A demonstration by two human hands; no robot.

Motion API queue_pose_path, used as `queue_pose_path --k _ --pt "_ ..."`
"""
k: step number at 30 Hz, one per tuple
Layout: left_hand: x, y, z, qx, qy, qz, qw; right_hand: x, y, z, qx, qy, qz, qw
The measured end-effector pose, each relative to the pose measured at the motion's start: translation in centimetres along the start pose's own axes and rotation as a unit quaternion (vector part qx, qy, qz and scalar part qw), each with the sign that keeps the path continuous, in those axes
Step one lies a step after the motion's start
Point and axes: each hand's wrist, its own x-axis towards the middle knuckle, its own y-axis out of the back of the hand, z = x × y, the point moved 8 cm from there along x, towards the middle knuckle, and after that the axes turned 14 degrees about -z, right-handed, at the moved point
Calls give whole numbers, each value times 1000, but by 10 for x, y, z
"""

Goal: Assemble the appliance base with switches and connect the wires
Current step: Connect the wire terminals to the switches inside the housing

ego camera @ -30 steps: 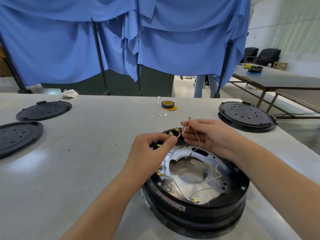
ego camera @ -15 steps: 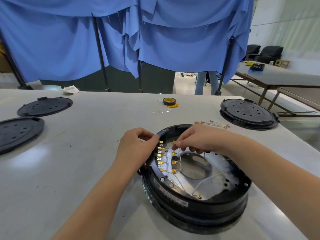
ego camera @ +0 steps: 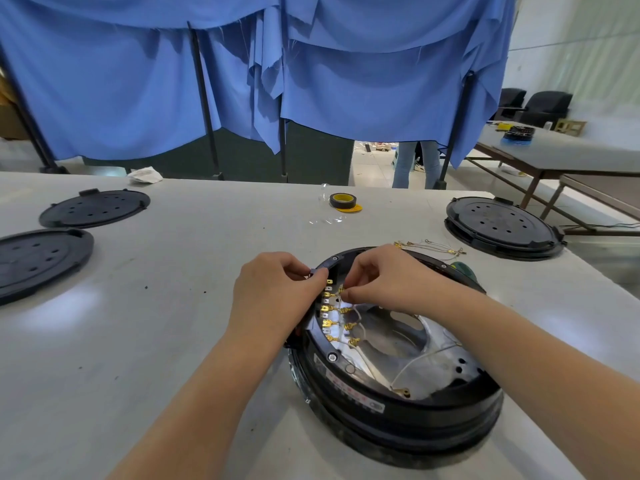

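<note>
A round black appliance base [ego camera: 398,414] lies open side up on the white table, with a silver metal plate [ego camera: 391,341] inside. A row of brass switch terminals [ego camera: 327,313] runs along its left inner rim, with thin white wires [ego camera: 415,362] leading off them. My left hand [ego camera: 277,296] grips the left rim beside the terminals. My right hand [ego camera: 388,282] reaches over the far rim and pinches a brass wire connector [ego camera: 341,291] close to the upper terminals. A bundle of loose wires with brass ends [ego camera: 429,247] lies just beyond the base.
Two black perforated covers [ego camera: 93,207] [ego camera: 38,259] lie at the left, and a closed black base [ego camera: 502,226] at the far right. A roll of yellow tape [ego camera: 343,201] sits mid-table, crumpled paper [ego camera: 145,174] at the far edge. Blue curtains hang behind; a person's legs [ego camera: 414,164] stand beyond.
Both hands came down from holding wire ends above the base to its left rim. The spare wires now lie on the table behind it. My right hand has closed in on the terminals.
</note>
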Motion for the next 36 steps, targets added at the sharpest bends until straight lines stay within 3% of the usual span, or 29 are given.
queue_pose_path --k 12,22,30,36 --pt "-3 2 3 18 -9 23 1000 3 -6 12 191 -37 -29 980" --pt "0 -2 4 40 -30 29 998 6 -12 12 175 -46 -32 983" --pt "9 -12 -6 -9 -25 -33 999 7 -15 15 186 -56 -39 980" --pt "11 -11 -6 50 -28 -36 998 5 -15 10 169 -39 -39 984"
